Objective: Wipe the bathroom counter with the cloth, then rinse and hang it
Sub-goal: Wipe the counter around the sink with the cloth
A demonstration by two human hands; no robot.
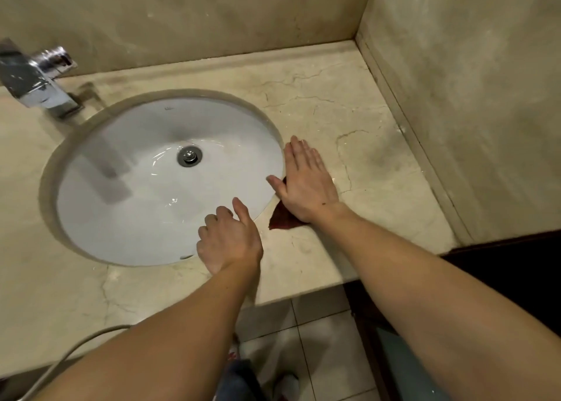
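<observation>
— Step in hand?

— Wiping, by the look of it. Pressing the dark red cloth (283, 220) flat under the right hand (306, 182), fingers straight and close together, thumb spread toward the sink basin (121, 218).

— Where, against the basin?

— Just right of its rim, on the counter (349, 97). Mostly hidden beneath the palm, with one corner poking out toward the front.

— And the left hand (229, 239)?

— Resting on the basin's front-right rim, fingers loosely bent, holding nothing.

— Next?

— Probably calls for sweeping the cloth over the counter right of the basin and behind it, keeping even pressure through the palm. Rinsing and hanging not yet begun. Likely means reaching the tap (36, 79) at the basin's back left. No hanging place in view.

— Anything to read?

— Nothing legible. Only a faint mark on the basin's back wall, too small to make out. No brand to be seen on the tap.
</observation>
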